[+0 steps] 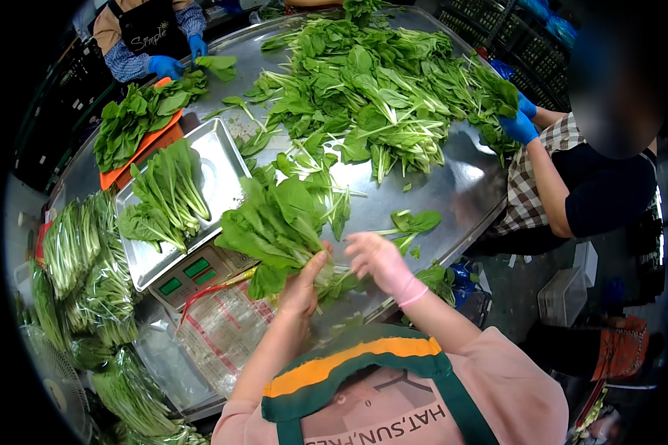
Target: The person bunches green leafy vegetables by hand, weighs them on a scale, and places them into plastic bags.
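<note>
My left hand (301, 288) is closed around the stems of a bunch of leafy greens (276, 222), its broad leaves fanning out to the far left. Just right of the stems, my right hand (383, 265) has its fingers apart and slightly curled, with nothing visible in them; a pink band circles its wrist. Beyond the bunch, to the left, a metal weighing tray (226, 159) sits on a scale with green displays (199, 274). Another bunch of greens (172, 189) lies on that tray. A few loose leaves (416, 221) rest on the metal table (464, 178) past my right hand.
A large heap of greens (371, 96) covers the far table. An orange basket (172, 133) of greens stands beyond the scale. Bagged greens (100, 274) line the left, near flat plastic bags (226, 334). Blue-gloved co-workers' hands (519, 127) handle greens at the right and far left.
</note>
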`<control>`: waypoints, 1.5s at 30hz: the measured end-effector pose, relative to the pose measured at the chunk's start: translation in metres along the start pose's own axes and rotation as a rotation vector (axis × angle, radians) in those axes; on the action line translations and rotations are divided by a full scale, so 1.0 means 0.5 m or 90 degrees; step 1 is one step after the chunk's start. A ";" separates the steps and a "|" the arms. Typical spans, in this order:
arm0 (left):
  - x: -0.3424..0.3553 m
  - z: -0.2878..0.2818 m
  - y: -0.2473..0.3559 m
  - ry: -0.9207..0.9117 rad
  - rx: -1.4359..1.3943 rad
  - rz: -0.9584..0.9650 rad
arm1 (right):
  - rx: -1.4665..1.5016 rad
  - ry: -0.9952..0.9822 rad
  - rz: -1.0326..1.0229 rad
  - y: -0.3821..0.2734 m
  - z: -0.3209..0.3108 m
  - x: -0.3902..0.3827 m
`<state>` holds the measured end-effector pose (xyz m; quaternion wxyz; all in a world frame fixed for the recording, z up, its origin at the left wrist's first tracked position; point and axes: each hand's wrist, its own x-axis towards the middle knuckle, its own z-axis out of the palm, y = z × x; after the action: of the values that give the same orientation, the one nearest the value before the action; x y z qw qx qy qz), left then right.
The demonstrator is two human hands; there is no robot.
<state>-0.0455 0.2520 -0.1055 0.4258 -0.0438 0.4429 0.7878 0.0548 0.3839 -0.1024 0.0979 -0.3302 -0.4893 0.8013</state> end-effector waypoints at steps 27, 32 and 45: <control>0.009 -0.082 -0.046 -0.032 0.219 0.042 | -0.794 -0.022 -0.235 0.069 0.075 -0.010; -0.019 -0.068 -0.037 0.038 -0.039 0.070 | -0.722 0.085 -0.107 0.051 0.005 0.039; -0.023 -0.141 0.013 -0.015 0.428 0.190 | -1.020 -0.330 -0.367 -0.041 -0.015 0.199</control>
<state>-0.0644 0.1913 -0.1387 0.3020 0.1730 0.6737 0.6519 -0.0197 0.4473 -0.1302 -0.0784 0.0279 -0.9737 0.2119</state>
